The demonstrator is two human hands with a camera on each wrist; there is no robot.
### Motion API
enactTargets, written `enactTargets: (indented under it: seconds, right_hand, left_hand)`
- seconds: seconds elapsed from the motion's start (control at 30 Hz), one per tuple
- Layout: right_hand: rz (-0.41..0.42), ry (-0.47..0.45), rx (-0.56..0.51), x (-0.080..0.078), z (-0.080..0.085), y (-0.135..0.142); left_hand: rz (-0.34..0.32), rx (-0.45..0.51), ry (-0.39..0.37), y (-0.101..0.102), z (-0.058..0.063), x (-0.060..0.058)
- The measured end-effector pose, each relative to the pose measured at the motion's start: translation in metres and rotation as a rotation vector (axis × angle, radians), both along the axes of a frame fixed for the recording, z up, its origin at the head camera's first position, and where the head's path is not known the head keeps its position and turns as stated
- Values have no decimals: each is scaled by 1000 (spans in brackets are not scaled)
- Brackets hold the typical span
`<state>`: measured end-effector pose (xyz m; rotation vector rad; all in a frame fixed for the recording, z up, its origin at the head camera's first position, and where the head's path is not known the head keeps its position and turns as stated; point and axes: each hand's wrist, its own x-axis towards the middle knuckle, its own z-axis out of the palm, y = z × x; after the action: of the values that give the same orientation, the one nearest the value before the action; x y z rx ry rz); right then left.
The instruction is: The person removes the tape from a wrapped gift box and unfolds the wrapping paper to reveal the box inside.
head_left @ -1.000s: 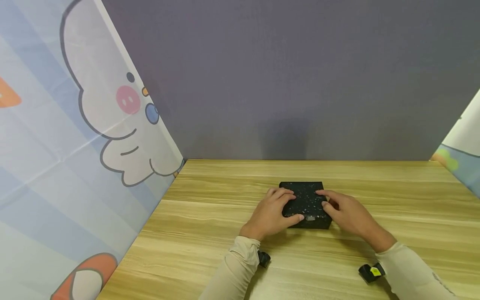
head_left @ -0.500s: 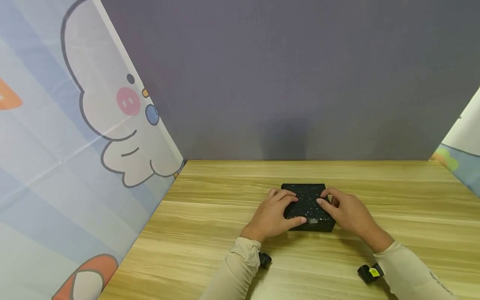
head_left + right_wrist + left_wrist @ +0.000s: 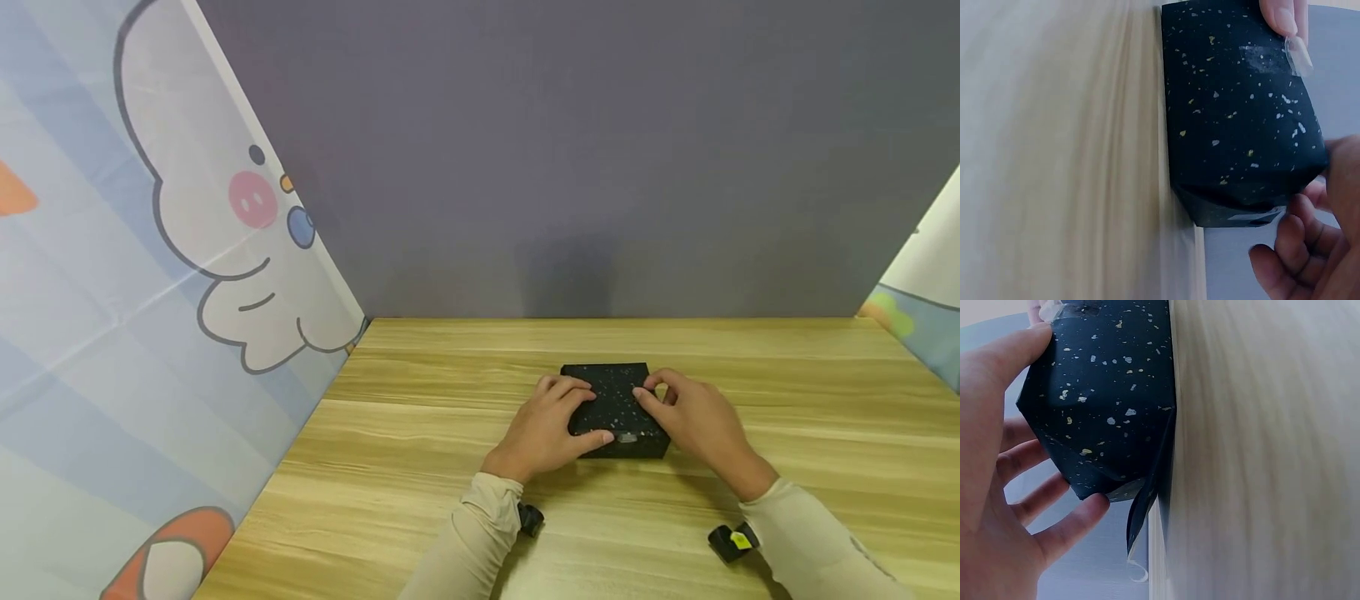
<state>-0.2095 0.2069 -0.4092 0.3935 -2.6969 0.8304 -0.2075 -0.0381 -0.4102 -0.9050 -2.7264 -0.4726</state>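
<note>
Speckled black box (image 3: 617, 407): on desk (image 3: 405, 467), my 12 o'clock | my left grip (image 3: 542, 427): half-spread, holding it at its 9 | my right grip (image 3: 699, 423): nearly closed, pinching its 2 o'clock edge | clear tape (image 3: 1299, 57): front face, beside my left thumb

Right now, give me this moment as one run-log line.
left hand: on speckled black box; right hand: at its right end; box: on wooden table, left-end flap projecting; clear tape: lifted

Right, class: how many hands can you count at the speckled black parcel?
2: the left hand at the left side of the parcel, the right hand at its right; no others show.
</note>
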Motion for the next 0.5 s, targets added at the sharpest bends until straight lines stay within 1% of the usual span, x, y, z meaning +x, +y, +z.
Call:
enactTargets:
  seconds: [0.23, 0.4, 0.5]
  right_hand:
    - [-48, 25, -29, 0, 0, -1]
    - [-49, 73, -32, 0, -1, 0]
    - [-48, 83, -45, 0, -1, -1]
  left_hand:
    - [-1, 14, -16, -2, -3, -1]
    - [-12, 24, -16, -1, -3, -1]
    - [-18, 24, -13, -2, -3, -1]
